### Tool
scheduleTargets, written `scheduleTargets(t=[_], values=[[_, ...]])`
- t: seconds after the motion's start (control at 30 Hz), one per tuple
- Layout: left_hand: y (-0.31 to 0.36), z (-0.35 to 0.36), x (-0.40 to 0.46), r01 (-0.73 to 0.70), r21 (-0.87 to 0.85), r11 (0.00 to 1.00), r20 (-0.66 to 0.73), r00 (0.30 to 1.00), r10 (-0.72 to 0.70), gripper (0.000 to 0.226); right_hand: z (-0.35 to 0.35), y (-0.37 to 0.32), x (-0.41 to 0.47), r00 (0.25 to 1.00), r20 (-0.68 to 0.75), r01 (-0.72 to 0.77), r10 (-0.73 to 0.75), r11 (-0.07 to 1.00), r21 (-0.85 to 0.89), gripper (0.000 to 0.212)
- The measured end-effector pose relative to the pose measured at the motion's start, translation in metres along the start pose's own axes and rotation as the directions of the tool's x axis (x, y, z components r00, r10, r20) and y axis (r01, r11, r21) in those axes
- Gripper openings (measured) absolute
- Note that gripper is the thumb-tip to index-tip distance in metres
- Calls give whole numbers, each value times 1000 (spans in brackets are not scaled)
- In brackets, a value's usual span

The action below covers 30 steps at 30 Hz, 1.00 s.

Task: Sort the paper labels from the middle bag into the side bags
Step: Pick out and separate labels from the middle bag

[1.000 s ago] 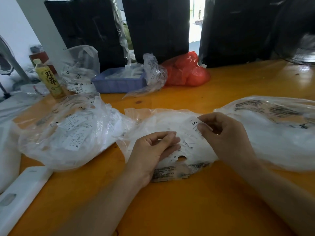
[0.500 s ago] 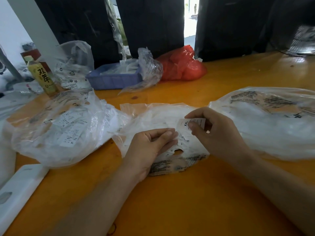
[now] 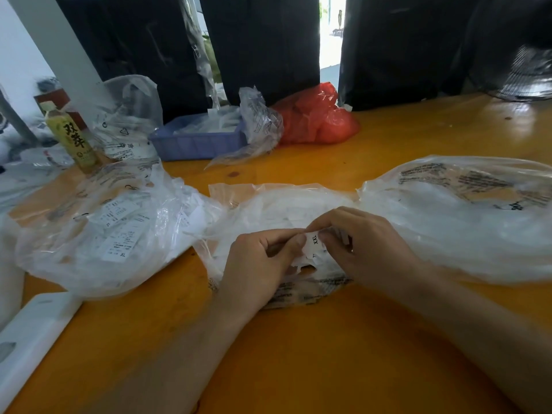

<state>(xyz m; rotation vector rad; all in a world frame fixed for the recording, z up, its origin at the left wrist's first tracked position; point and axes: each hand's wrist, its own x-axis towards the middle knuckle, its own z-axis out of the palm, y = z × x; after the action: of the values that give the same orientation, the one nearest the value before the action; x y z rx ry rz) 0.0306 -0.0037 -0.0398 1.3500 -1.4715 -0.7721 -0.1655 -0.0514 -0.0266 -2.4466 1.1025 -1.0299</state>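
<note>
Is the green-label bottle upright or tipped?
Upright. The bottle stands on its base at the table's far-left edge, cap on top.

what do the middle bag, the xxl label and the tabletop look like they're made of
Middle bag: thin clear plastic film, glossy; it crinkles and its contents show through.
XXL label, pinched between the left hand and right hand: seemingly matte white paper with black print, though coated stock can't be ruled out.
Tabletop: probably wood under smooth orange varnish; knots and soft reflections show.

I count three clear bags [image 3: 113,231] in front of me, one red bag [image 3: 316,121], one bottle [image 3: 71,135], one blue tray [image 3: 197,141]
</note>
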Motion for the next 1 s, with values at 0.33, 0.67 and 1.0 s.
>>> scheduleTargets(t=[0.33,0.67,1.0], values=[[6,-1,0,61,-183,981,-61,995,-73,17,0,2,3,930,-131,-279,342,894,350,25],[5,0,1,165,-303,939,15,986,-168,23,3,1,2,966,-113,-177,235,909,377,17],[11,1,0,166,-307,937,37,986,-163,18,6,-6,0,981,18,-188,193,928,321,12]])
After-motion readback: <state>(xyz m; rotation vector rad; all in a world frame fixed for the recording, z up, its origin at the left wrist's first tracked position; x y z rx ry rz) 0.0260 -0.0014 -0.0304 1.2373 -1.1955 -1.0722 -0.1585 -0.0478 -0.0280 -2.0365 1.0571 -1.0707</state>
